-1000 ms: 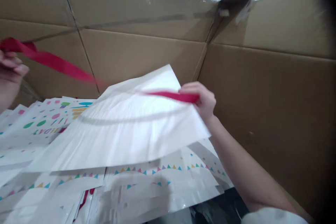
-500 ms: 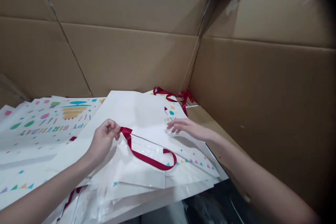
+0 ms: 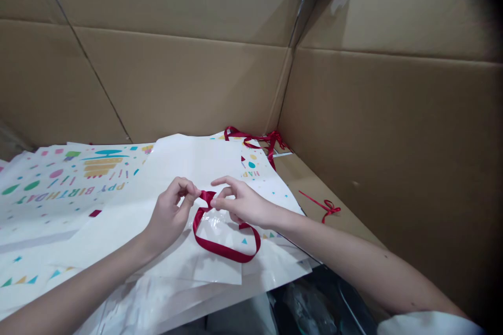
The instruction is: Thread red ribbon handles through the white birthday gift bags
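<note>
Cardboard walls (image 3: 176,84) stand behind and right of your work; tangled ribbons (image 3: 272,138) lie by the corner, a thin bow (image 3: 332,210) past your right arm (image 3: 334,246). Your left hand (image 3: 171,212) pinches the red ribbon (image 3: 223,253) over the white sheet (image 3: 196,162). Your right hand (image 3: 249,204), apart from it earlier, now meets it, fingers partly spread; whether they grip, you can't tell.

- so the left sheet (image 3: 43,225) has "PPY BIRTHDAY" (image 3: 74,191) on it, multicoloured letters, curved line, and it's upside down from where the camera sits
- the start of that line is tucked under the blank sheet (image 3: 196,159), so that's all you get
- right sheet (image 3: 271,180) shows just "HAP" (image 3: 250,173), also flipped, pretty tiny, rest covered
</note>
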Demonstrator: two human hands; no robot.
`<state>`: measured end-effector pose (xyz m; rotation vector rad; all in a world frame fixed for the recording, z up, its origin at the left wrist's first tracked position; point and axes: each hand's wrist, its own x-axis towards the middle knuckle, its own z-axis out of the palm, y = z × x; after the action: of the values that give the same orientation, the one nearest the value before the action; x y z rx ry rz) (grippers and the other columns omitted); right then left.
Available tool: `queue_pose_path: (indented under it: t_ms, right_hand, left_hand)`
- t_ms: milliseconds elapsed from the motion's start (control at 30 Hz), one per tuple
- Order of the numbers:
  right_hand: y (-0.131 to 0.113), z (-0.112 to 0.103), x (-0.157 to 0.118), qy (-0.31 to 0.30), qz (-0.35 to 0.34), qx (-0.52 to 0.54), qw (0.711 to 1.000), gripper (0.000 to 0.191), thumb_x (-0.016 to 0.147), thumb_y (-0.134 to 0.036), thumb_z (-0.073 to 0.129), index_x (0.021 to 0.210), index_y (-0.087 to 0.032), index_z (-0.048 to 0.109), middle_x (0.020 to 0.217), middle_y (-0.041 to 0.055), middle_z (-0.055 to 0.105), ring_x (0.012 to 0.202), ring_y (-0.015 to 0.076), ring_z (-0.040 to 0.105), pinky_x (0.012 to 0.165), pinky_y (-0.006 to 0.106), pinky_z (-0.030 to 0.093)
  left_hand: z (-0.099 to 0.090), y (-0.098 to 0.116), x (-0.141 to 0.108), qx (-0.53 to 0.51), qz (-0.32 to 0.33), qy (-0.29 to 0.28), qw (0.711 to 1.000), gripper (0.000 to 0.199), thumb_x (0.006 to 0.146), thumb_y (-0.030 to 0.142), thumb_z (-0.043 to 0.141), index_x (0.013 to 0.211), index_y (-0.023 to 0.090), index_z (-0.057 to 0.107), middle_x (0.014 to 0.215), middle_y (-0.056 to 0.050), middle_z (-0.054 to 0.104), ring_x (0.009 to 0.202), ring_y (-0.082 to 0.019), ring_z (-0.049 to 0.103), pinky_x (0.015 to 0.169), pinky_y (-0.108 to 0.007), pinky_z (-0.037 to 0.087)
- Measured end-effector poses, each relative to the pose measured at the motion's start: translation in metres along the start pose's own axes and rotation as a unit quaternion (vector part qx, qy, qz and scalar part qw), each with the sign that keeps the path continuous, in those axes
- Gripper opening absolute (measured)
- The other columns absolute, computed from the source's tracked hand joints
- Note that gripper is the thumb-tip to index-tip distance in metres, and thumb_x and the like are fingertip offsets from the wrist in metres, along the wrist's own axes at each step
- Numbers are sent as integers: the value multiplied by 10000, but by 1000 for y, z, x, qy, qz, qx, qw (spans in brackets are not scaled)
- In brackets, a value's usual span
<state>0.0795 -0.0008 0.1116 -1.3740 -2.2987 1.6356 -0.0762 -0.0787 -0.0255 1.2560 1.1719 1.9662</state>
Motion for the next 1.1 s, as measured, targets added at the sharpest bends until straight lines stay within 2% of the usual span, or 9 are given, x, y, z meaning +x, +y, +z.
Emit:
queue_pose_path:
  t_ms: [133,233,300,400,500,600,700,867,1100]
  right_hand:
    - [2,1,3,-7,-13,-8,1000,165,907,-373,685,915,-209,663,589,-67,519,410,72,431,370,194,306]
    - [-8,-10,3,33,-37,-25,998,163,859,-342,729,823,-195,671,614,-42,575,446,79,493,408,201,344]
    - [-25,-30,-4,73,-50,-19,996,173,816,-323,763,778,-188,662,610,-36,583,425,73,483,391,202,303]
    - [-59,-79,-30,144,-83,30,986,196,768,-313,797,764,-190,645,587,-39,572,376,47,371,361,203,184]
    - [-82,-127,-65,219,-105,32,970,206,730,-284,832,768,-182,658,665,-9,630,394,30,347,378,209,142]
    - [-83,-150,-82,256,-78,-22,963,207,746,-313,829,763,-178,673,667,12,641,415,40,354,394,220,150]
    - [-63,-136,-67,189,-10,-118,975,206,799,-356,775,759,-172,693,661,33,641,475,80,408,424,239,220]
    - [-12,-76,-10,25,53,-282,958,193,852,-293,648,714,-168,698,607,0,588,519,113,426,494,271,307]
    - [22,-50,14,-31,79,-299,951,154,820,-201,604,694,-158,683,658,20,662,575,130,508,547,262,356]
  left_hand:
    - [0,2,6,1,-19,-7,1000,163,1006,370,557,947,227,507,891,-13,607,805,-153,613,738,-285,502]
    - [-7,-12,10,29,-62,-67,995,354,1037,516,414,1240,235,488,1151,-91,674,1045,-224,663,905,-376,536]
    - [-17,-34,9,124,-87,-182,972,519,1028,580,367,1407,239,466,1392,-137,623,1260,-287,607,1052,-461,489]
    - [-42,-75,8,300,-87,-309,898,677,976,641,442,1500,215,487,1591,-141,467,1479,-367,413,1216,-551,317]
    - [-67,-102,13,387,-71,-304,868,723,978,642,407,1513,163,491,1630,-150,402,1515,-378,351,1243,-570,262]
    - [-70,-97,20,401,-31,-277,873,570,991,539,419,1368,163,621,1514,-153,552,1400,-362,495,1179,-544,369]
    - [-40,-74,23,354,8,-263,898,429,1010,429,408,1245,194,681,1384,-123,640,1293,-302,568,1111,-470,448]
    - [15,-54,19,276,-20,-295,915,425,981,473,518,1243,188,693,1350,-129,650,1285,-319,554,1086,-475,453]
    - [19,-62,15,227,-77,-266,934,260,929,433,606,1061,243,725,1199,-80,668,1192,-314,542,1017,-468,454]
